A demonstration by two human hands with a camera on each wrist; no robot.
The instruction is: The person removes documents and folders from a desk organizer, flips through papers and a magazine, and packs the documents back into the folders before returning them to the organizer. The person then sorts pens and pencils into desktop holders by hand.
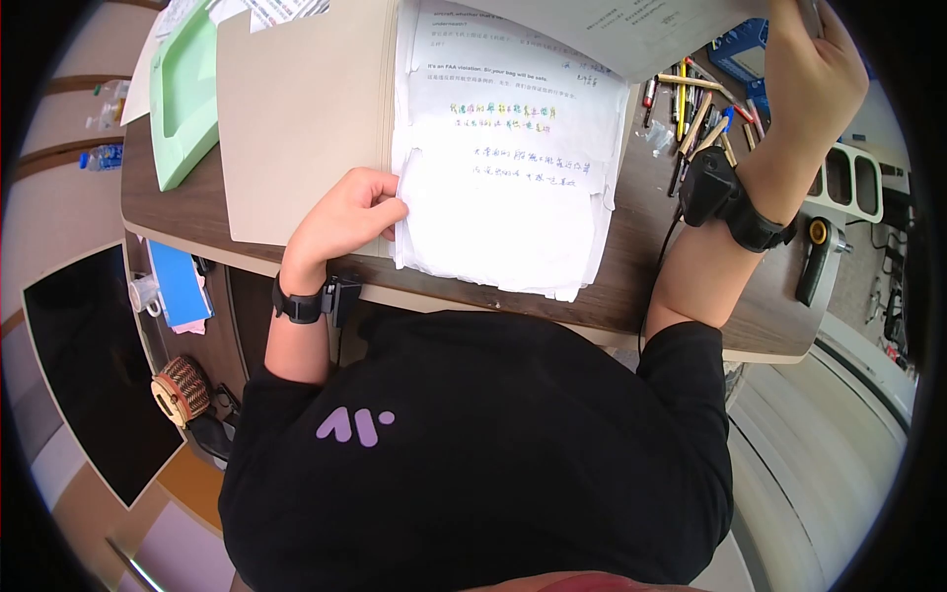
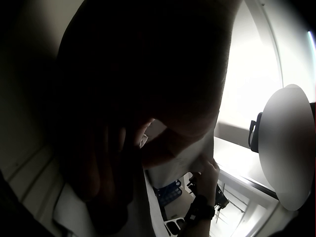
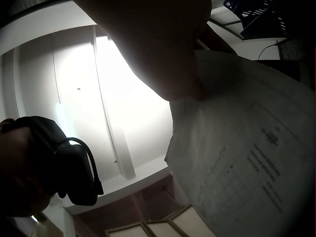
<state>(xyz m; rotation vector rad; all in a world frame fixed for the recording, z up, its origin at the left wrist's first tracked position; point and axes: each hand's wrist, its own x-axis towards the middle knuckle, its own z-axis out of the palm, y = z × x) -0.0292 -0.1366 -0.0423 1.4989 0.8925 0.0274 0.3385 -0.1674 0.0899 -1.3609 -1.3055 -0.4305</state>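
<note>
A stack of printed sheets (image 1: 503, 227) with handwriting lies on the open beige folder (image 1: 296, 128). My left hand (image 1: 345, 219) has its fingers curled at the stack's left edge, thumb on top, pinching it. High at the right, my right hand (image 1: 819, 79) pinches the edge of a lifted sheet (image 1: 631, 30), which curves up over the top of the stack. The right wrist view shows that raised sheet (image 3: 237, 148) hanging from the dark right hand (image 3: 163, 49). In the left wrist view the left hand (image 2: 143, 89) is mostly in shadow.
Pens and pencils (image 1: 691, 109) lie scattered right of the stack, near a blue basket (image 1: 740, 54). A green tray (image 1: 182, 109) stands at the left. On the desk's right side are a white holder (image 1: 856, 183) and a black-handled tool (image 1: 815, 261).
</note>
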